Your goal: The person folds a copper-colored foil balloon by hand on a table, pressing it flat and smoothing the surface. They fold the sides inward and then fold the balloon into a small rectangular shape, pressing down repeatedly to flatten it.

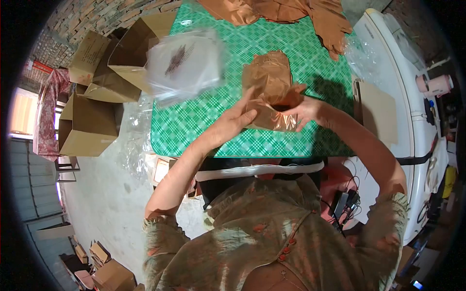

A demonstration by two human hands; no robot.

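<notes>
A flat bundle of brown gloves [268, 80] lies on the green checked tablecloth, its near end glossy like clear plastic bag film. My left hand [237, 115] grips the left edge of this near end, thumb on top. From the right, my right hand [307, 110] holds the other side, with its thumb raised and fingers around the shiny edge. Between both hands the near end gapes open with a dark gap. To the left of my left hand sits a stack of clear plastic bags [187, 63] with dark print.
More brown gloves [286, 9] are heaped along the table's far edge. Open cardboard boxes [92, 121] stand at the left. A white appliance [398, 63] borders the table at the right, with a cardboard sheet [376, 111] beside it. Cables [347, 201] hang below the table.
</notes>
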